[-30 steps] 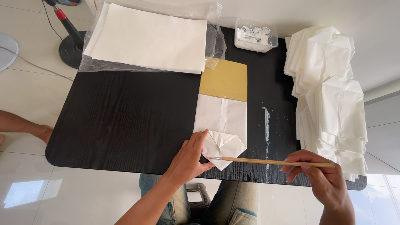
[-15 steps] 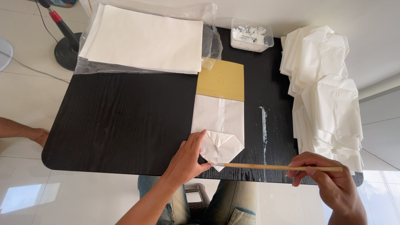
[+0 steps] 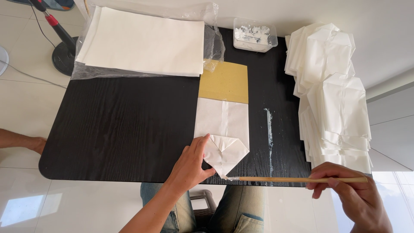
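Your desk point(image 3: 129, 129) is black with a fine wood grain, marked by a pale whitish streak point(image 3: 270, 133). The folded paper bag point(image 3: 222, 133) under your left hand point(image 3: 192, 166) is white; the card point(image 3: 224, 82) inside it is mustard yellow. The stick point(image 3: 297, 179) in your right hand point(image 3: 358, 198) is light tan. The paper stack point(image 3: 142, 41) and the bag pile point(image 3: 332, 90) are white; the tub point(image 3: 254, 36) is clear, with white paste.

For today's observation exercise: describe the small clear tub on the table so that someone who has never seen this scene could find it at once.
Start at the black table and go to its far edge. Between the stack of white sheets in plastic wrap and the pile of folded white bags sits the clear tub. It is the only container there, a shallow plastic box smeared with white paste.
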